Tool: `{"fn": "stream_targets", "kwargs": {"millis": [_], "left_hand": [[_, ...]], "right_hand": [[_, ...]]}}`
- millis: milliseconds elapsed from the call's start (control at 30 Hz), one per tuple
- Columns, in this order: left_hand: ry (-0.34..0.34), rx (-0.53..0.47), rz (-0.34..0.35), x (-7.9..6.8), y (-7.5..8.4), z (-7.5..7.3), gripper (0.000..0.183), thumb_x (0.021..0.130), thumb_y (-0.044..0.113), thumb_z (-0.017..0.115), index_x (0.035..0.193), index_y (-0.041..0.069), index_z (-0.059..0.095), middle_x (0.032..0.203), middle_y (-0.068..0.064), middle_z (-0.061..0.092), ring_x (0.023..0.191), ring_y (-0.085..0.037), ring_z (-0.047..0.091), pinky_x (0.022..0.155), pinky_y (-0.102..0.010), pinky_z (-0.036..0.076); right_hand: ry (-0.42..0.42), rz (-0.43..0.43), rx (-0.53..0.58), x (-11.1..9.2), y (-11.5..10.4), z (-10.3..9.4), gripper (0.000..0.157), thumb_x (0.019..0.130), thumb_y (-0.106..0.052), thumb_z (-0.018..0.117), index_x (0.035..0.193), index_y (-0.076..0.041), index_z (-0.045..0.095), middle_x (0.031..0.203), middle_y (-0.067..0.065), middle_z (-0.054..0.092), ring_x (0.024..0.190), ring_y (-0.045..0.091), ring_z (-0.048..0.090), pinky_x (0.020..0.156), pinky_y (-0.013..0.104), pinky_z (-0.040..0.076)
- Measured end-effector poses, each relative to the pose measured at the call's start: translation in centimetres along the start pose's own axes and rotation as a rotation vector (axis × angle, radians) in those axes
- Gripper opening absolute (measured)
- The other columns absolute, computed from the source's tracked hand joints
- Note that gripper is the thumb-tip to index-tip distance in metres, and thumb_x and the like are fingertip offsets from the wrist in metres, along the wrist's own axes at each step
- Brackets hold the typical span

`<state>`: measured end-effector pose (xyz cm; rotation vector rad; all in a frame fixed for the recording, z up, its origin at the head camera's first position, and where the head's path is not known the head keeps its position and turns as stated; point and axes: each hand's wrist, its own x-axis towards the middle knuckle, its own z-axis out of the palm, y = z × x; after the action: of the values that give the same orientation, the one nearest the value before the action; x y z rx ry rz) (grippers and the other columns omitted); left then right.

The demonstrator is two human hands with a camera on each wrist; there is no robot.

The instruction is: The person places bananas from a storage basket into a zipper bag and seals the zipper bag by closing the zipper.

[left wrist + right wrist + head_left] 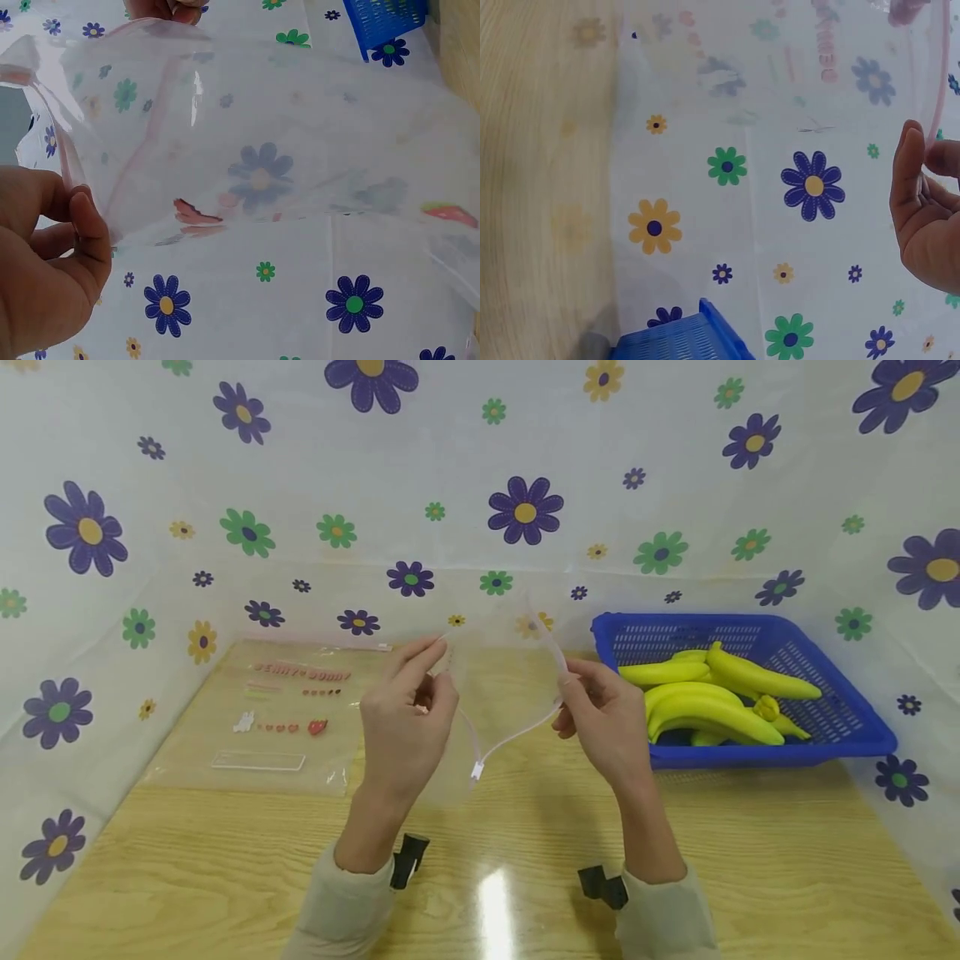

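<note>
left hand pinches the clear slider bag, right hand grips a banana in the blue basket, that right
No: in the head view the right hand pinches the clear slider bag too; the bananas lie in the blue basket. The left hand does pinch it.

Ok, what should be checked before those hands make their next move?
1. Left grip pinches the clear plastic, pink-rimmed zip bag: ok.
2. Right grip pinches the bag's opposite side: ok.
3. Bag spread open: ok, the two sides stand apart between the hands.
4. Small white slider at one end of the opening: ok.
5. Curved yellow bananas in the blue plastic basket, at the right: ok.
6. Bag free of holes: cannot tell.
</note>
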<state>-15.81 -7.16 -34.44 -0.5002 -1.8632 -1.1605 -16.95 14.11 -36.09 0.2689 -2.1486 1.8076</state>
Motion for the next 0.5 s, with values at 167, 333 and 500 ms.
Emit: {"fn": "stream_targets", "kwargs": {"millis": [167, 333, 500], "left_hand": [[0.103, 0.059, 0.203, 0.1, 0.9, -0.3, 0.030, 0.083, -0.018, 0.055, 0.109, -0.013, 0.069, 0.111, -0.024, 0.067, 0.063, -0.022, 0.056, 0.056, -0.018, 0.047], [0.068, 0.080, 0.404, -0.1, 1.9, 0.1, 0.029, 0.083, -0.018, 0.053, 0.107, -0.015, 0.068, 0.112, -0.024, 0.067, 0.077, -0.027, 0.063, 0.053, -0.026, 0.047], [0.069, 0.099, 0.357, -0.2, 1.7, 0.2, 0.030, 0.082, -0.018, 0.052, 0.108, -0.015, 0.068, 0.112, -0.024, 0.067, 0.069, -0.025, 0.060, 0.053, -0.023, 0.046]], "right_hand": [[0.135, -0.133, 0.024, -0.5, -0.6, 0.0, 0.017, 0.096, -0.008, 0.063, 0.108, -0.001, 0.074, 0.067, 0.007, 0.062, 0.048, 0.013, 0.057, 0.047, 0.025, 0.053], [0.227, -0.286, 0.031, -1.2, -1.4, 0.8, 0.017, 0.095, -0.004, 0.063, 0.105, 0.001, 0.075, 0.064, 0.007, 0.063, 0.047, 0.011, 0.055, 0.043, 0.020, 0.049], [0.257, -0.381, -0.038, -1.7, -1.5, 1.8, 0.018, 0.092, 0.001, 0.060, 0.102, 0.004, 0.075, 0.060, 0.013, 0.063, 0.045, 0.009, 0.056, 0.041, 0.019, 0.046]]}}
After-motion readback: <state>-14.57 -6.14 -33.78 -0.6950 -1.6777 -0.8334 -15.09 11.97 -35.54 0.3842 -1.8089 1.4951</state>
